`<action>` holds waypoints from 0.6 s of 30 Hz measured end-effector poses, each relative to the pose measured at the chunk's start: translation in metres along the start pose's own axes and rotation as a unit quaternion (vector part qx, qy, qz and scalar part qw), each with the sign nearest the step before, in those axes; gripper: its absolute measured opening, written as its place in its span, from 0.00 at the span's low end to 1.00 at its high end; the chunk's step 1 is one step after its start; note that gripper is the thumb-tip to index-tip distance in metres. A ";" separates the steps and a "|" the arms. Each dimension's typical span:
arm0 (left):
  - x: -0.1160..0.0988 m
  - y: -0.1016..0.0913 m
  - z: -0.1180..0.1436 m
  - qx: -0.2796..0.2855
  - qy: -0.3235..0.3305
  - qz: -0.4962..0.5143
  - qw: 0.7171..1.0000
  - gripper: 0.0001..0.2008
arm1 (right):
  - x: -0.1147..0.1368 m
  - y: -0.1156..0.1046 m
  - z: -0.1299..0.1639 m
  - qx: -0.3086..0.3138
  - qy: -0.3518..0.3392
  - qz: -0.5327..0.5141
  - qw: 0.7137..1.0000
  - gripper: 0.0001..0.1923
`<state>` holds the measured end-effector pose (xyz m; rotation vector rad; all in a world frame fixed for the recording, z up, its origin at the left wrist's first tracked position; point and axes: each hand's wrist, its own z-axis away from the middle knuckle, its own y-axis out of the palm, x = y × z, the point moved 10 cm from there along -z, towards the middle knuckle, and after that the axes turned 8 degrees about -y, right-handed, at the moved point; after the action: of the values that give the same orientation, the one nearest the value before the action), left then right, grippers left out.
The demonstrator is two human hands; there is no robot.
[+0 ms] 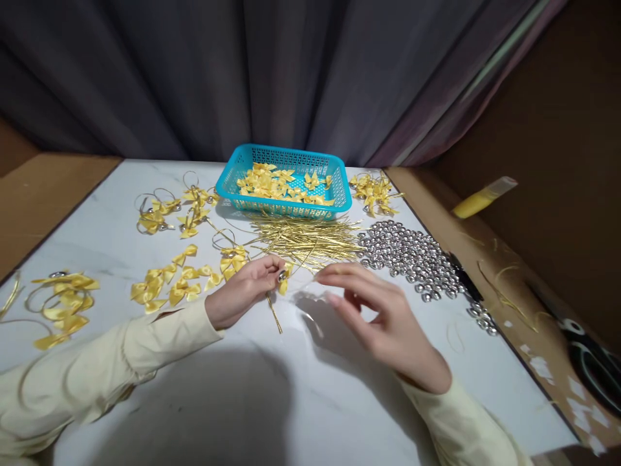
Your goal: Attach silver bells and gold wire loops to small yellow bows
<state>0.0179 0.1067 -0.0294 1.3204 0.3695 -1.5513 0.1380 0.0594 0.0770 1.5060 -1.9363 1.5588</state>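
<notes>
My left hand [250, 285] is closed in a pinch on a small yellow ribbon bow [285, 283] with a round silver bell [281, 276] against it. A gold cord [274, 314] hangs below these fingers. Just to the right, my right hand [376, 310] hovers over the table with thumb and forefinger apart. A faint blurred streak runs near its fingertips, too smeared to make out. Beyond both hands lies a pile of gold cords [305, 238]. Silver bells [407, 252] are heaped past my right hand.
A blue basket [284, 207] holding yellow bows stands at the back. Loose bows [165, 278] lie left of my left hand. Bows with bells and cord loops [63, 304] sit farther left, others [373, 193] right of the basket. Scissors [594, 362] and a yellow tube [485, 196] are at right.
</notes>
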 end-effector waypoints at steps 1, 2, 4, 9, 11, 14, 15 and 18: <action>0.000 0.002 0.001 0.004 -0.002 0.000 1.000 0.12 | 0.002 0.010 -0.001 0.011 -0.007 0.022 1.000 0.09; 0.001 0.003 0.002 0.005 -0.004 0.000 1.000 0.13 | 0.003 0.019 -0.001 0.017 -0.015 0.047 0.999 0.10; 0.003 0.005 0.003 0.005 -0.011 -0.001 1.000 0.14 | 0.002 0.037 -0.001 0.041 -0.012 0.096 0.994 0.10; 0.005 0.009 0.005 0.024 -0.017 -0.004 1.000 0.16 | -0.011 0.060 0.002 0.087 0.037 0.104 0.990 0.12; 0.005 0.009 0.005 0.027 -0.015 -0.009 0.999 0.16 | -0.013 0.063 0.002 0.091 0.038 0.065 0.993 0.11; 0.004 0.010 0.005 0.029 -0.017 -0.012 0.999 0.16 | -0.012 0.065 0.002 0.098 0.030 0.013 0.995 0.11; 0.005 0.011 0.005 0.030 -0.019 -0.014 0.999 0.16 | -0.011 0.065 0.002 0.099 0.027 0.000 0.995 0.11; 0.005 0.011 0.006 0.025 -0.021 -0.022 0.999 0.16 | -0.009 0.062 0.001 0.089 0.021 -0.025 0.995 0.11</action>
<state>0.0245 0.0951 -0.0279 1.3234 0.3375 -1.6318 0.0924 0.0579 0.0341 1.5633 -1.7626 1.7663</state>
